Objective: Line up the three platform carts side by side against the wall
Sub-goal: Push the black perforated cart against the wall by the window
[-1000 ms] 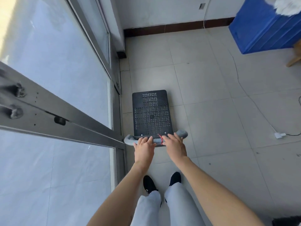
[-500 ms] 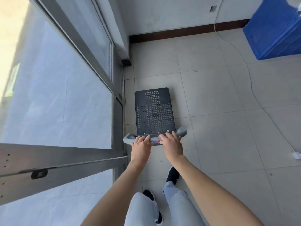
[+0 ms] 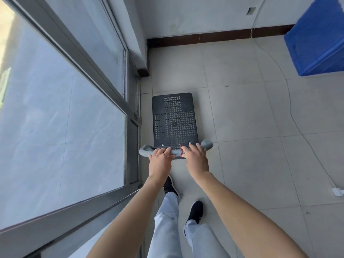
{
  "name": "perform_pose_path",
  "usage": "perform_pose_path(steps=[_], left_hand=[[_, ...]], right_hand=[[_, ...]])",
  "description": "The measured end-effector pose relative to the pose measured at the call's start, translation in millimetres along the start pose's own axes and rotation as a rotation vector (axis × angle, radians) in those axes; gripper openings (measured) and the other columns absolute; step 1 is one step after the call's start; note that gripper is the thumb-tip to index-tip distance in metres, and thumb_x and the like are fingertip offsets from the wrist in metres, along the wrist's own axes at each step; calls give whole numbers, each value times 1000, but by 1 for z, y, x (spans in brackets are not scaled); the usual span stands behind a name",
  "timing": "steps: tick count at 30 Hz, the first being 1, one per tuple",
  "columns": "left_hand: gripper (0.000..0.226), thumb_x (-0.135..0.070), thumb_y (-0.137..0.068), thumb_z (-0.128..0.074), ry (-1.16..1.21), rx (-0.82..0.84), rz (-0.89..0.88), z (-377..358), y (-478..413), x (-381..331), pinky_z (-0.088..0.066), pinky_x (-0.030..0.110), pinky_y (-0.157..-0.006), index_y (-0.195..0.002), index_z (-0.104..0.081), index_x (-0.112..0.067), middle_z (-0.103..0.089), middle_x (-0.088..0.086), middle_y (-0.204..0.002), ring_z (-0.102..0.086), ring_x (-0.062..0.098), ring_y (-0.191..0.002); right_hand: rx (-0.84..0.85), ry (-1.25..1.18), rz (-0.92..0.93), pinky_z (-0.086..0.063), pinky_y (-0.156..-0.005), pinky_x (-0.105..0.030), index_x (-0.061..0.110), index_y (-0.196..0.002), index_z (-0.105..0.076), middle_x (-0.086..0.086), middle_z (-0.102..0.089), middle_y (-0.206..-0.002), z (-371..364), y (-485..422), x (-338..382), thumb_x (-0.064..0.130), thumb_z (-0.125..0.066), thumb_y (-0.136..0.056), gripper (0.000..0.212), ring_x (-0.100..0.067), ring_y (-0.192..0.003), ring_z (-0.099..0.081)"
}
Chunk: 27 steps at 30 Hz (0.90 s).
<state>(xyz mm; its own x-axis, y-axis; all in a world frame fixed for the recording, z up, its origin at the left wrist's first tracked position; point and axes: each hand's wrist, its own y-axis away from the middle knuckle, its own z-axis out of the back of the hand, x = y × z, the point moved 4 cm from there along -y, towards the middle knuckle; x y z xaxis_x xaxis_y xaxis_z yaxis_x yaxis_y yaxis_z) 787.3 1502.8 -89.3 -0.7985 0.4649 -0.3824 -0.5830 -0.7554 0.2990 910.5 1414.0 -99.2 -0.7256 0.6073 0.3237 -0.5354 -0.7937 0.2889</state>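
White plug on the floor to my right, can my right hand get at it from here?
Probably not without stepping over: the right hand rests on the cart's grey handle, and the white plug lies well off to the right on the tiles. Nothing but bare floor lies between.

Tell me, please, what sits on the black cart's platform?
No load shows on the perforated platform; its near edge is hidden beneath the grey handle, left hand and right hand.
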Motion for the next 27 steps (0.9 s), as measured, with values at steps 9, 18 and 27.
perform_pose_path(steps=[9, 18, 27], left_hand=[[19, -32, -96, -49, -45, 29, -30, 37, -94, 2, -35, 43, -82, -101, -60, -18, -64, -2, -103, -50, 24, -109], [17, -30, -95, -50, -31, 26, -50, 69, -185, 2, -35, 42, -85, -98, -59, -17, -64, -1, -103, -51, 25, -109], [31, -31, -96, -52, 22, 73, 52, 107, -287, -21, -37, 41, -95, -121, -62, -16, -63, 1, -121, -46, 24, -122]], right_hand=[[-35, 13, -25, -47, -92, -61, 19, -118, -65, -8, -66, -113, 25, -89, 18, -2, -67, -80, 43, -40, -120, -52], [-92, 22, -7, -48, -84, -60, 18, -108, -68, -7, -68, -100, 47, -182, 34, 1, -71, -74, 38, -40, -110, -57], [-10, 37, 20, -46, -91, -62, 19, -117, -66, -8, -68, -107, 78, -294, 32, 6, -74, -76, 43, -39, -114, -55]])
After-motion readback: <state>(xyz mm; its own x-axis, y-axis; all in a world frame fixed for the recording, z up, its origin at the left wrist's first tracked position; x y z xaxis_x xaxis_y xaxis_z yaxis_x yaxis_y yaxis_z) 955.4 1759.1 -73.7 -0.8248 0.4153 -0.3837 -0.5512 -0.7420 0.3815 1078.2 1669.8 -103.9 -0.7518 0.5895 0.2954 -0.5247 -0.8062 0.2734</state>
